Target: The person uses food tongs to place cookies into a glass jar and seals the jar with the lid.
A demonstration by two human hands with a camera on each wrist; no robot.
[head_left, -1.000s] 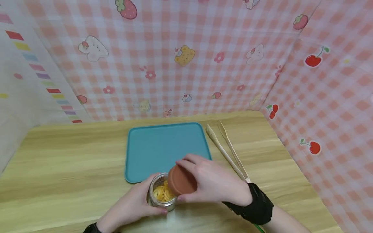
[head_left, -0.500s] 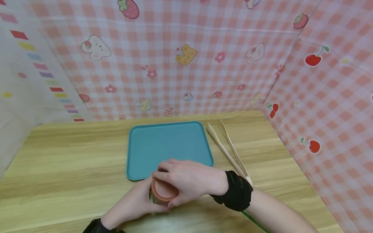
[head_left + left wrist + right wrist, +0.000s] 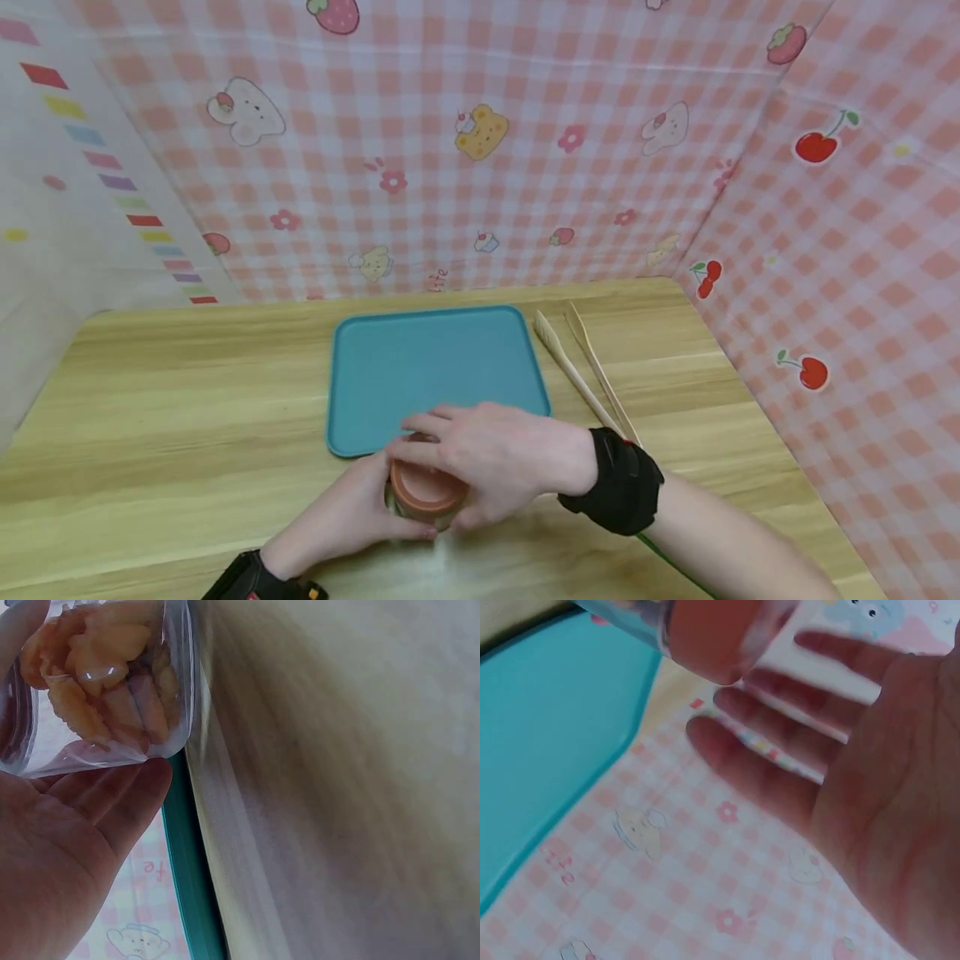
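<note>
In the head view my left hand [image 3: 356, 512] grips a clear jar [image 3: 186, 682] near the front of the table. Yellow-brown cookies [image 3: 105, 649] show through its wall in the left wrist view. A terracotta-coloured round lid [image 3: 427, 490] sits on top of the jar. Over the lid lies my right hand [image 3: 495, 454], overlapping its far and right sides from above. Its fingers are spread and nearly straight in the right wrist view, with fingertips close beside the lid's edge.
Behind the jar lies a teal rectangular tray [image 3: 442, 362]. Long wooden tongs [image 3: 573, 375] lie right of it, partly under the right forearm. A checked cloth [image 3: 420, 167] hangs behind the wooden table [image 3: 202, 400], with another along the right side.
My right hand has brought the lid left onto the jar, covering the opening and cookies. Since then its fingers have loosened from the lid. The left hand stays around the jar.
</note>
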